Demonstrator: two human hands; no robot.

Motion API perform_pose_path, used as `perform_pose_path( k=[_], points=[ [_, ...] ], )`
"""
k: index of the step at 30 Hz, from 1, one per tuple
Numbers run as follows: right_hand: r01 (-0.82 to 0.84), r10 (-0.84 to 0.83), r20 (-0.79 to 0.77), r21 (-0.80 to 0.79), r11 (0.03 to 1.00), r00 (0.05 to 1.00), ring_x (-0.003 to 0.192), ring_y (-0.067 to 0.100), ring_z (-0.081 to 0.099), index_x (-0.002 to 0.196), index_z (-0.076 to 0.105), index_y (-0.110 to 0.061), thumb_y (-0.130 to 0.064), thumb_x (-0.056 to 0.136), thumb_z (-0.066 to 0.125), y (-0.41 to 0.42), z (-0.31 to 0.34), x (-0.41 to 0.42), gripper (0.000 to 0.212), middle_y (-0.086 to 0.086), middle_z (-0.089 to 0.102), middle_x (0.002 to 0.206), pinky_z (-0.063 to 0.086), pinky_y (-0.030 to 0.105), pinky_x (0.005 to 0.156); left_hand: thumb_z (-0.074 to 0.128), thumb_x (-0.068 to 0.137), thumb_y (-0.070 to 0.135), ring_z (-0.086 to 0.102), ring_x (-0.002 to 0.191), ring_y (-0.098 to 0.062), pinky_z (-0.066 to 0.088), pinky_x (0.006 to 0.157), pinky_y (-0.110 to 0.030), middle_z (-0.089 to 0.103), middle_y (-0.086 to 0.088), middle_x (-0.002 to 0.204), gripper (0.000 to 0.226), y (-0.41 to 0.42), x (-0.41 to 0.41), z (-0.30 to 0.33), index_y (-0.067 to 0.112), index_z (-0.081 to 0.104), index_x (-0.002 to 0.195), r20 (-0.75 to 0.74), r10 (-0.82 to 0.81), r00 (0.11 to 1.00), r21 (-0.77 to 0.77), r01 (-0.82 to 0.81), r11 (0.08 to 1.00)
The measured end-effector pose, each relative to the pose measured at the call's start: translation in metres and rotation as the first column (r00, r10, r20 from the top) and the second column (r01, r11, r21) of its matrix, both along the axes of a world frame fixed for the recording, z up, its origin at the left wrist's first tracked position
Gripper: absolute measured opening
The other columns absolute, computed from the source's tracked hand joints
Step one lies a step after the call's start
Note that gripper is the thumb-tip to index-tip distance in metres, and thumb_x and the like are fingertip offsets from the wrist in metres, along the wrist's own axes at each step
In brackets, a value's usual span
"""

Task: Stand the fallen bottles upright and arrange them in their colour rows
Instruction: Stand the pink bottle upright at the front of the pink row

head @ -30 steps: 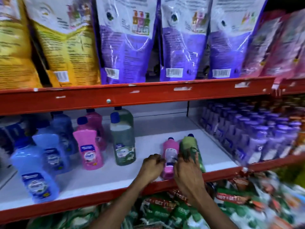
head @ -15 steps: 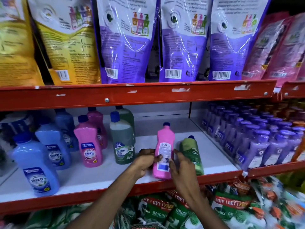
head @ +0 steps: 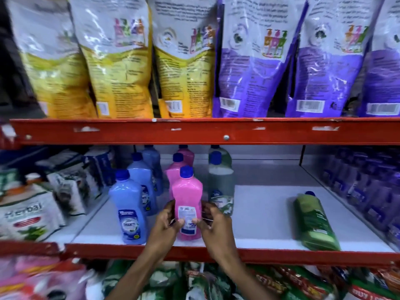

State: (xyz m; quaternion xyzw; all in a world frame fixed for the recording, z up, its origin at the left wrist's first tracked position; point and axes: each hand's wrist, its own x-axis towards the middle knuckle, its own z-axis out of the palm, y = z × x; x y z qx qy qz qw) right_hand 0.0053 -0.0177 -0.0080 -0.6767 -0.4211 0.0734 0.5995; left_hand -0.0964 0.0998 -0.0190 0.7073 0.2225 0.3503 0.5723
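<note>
A pink bottle [head: 187, 198] with a blue cap stands upright at the front of the pink row, its back label facing me. My left hand [head: 165, 227] grips its lower left side and my right hand [head: 213, 226] its lower right side. Two more pink bottles [head: 176, 167] stand behind it. Left of them runs a row of blue bottles [head: 127, 204]. Just right of the pink row stand two upright green bottles [head: 220, 187]. A green bottle [head: 313, 219] lies on its side at the right of the white shelf [head: 259, 213], cap pointing to the back.
Small purple bottles [head: 368, 187] fill the shelf's right end. Herbal refill pouches [head: 28, 213] lean at the left. A red shelf beam [head: 194, 131] hangs overhead, carrying yellow pouches [head: 121, 68] and purple pouches [head: 255, 68]. Packets fill the level below.
Both hands carried the pink bottle left from beside the lying green bottle to the front of the pink row, upright. The view shifted left.
</note>
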Motion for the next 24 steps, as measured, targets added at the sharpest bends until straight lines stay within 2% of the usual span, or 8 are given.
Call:
perform_pose_path(
  k=[5,10,12,15,18,19,22,24],
  points=[
    [0.034,-0.031,0.071,-0.041,0.999,0.997,0.097,0.008,0.070,0.123,0.065,-0.019,-0.005,0.087,0.069,0.030,-0.005,-0.006,0.039,-0.006,0.074,0.112,0.056,0.015,0.086,0.054,0.090,-0.018,0.065,0.115,-0.027,0.052,0.105,-0.043,0.066,-0.016,0.126,0.051,0.021,-0.008,-0.003,0.002,0.048,0.136,-0.014,0.048,0.999,0.086,-0.047,0.995],
    [0.143,-0.141,0.051,-0.045,0.989,0.989,0.093,0.019,0.070,0.125,0.062,-0.016,0.000,0.086,0.066,0.035,-0.010,-0.001,0.042,0.000,0.072,0.108,0.061,0.039,0.085,0.044,0.094,-0.011,0.060,0.113,-0.018,0.050,0.092,-0.013,0.065,0.002,0.119,0.043,0.022,-0.019,-0.015,0.026,0.053,0.114,-0.084,0.044,0.995,0.090,-0.036,0.995],
    [0.110,-0.110,0.008,-0.055,0.992,0.994,0.091,0.021,0.072,0.111,0.062,-0.023,0.007,0.085,0.061,0.035,-0.009,-0.002,0.040,0.003,0.073,0.099,0.062,0.043,0.083,0.043,0.100,0.002,0.056,0.118,-0.014,0.043,0.100,-0.019,0.062,0.004,0.126,0.035,0.021,-0.022,-0.018,0.030,0.047,0.121,-0.148,0.046,0.988,0.131,-0.026,0.991],
    [-0.023,0.024,0.000,-0.101,0.995,1.000,0.097,0.015,0.072,0.101,0.061,-0.032,0.009,0.080,0.061,0.030,-0.009,-0.001,0.046,-0.001,0.074,0.103,0.059,0.035,0.089,0.044,0.101,0.008,0.059,0.114,-0.028,0.044,0.096,-0.028,0.064,-0.008,0.122,0.032,0.022,-0.022,-0.019,0.017,0.040,0.131,-0.222,0.058,0.973,0.195,-0.014,0.981],
    [-0.215,0.209,-0.061,-0.126,0.968,0.976,0.108,0.007,0.067,0.121,0.058,-0.020,0.007,0.080,0.066,0.024,-0.013,0.000,0.049,-0.002,0.070,0.118,0.056,0.024,0.094,0.049,0.097,0.002,0.059,0.097,-0.024,0.045,0.080,-0.007,0.060,0.007,0.101,0.026,0.017,-0.023,-0.017,0.015,0.040,0.117,-0.201,0.151,0.968,0.278,-0.091,0.956],
    [-0.220,0.215,-0.055,-0.135,0.966,0.975,0.109,0.004,0.066,0.123,0.058,-0.022,0.006,0.083,0.066,0.024,-0.013,0.003,0.049,-0.004,0.069,0.120,0.055,0.021,0.094,0.053,0.096,0.003,0.061,0.100,-0.023,0.047,0.081,-0.009,0.061,0.005,0.103,0.027,0.015,-0.024,-0.016,0.014,0.039,0.116,-0.184,0.183,0.966,0.302,-0.122,0.946],
    [-0.198,0.199,-0.009,-0.168,0.966,0.980,0.107,-0.003,0.065,0.128,0.057,-0.026,0.008,0.088,0.061,0.026,-0.011,0.007,0.052,-0.008,0.069,0.120,0.050,0.008,0.088,0.064,0.091,0.011,0.064,0.111,-0.027,0.057,0.093,-0.040,0.064,-0.011,0.121,0.042,0.007,-0.024,-0.015,0.010,0.039,0.124,-0.151,0.267,0.952,0.356,-0.199,0.913],
    [-0.179,0.185,0.018,-0.190,0.965,0.983,0.111,0.000,0.063,0.132,0.055,-0.026,0.008,0.090,0.057,0.029,-0.010,0.007,0.054,-0.006,0.066,0.124,0.048,0.007,0.089,0.069,0.089,0.015,0.065,0.112,-0.025,0.058,0.094,-0.042,0.064,-0.010,0.127,0.052,0.001,-0.026,-0.012,0.013,0.038,0.131,-0.129,0.308,0.943,0.394,-0.236,0.888]
  ],
)
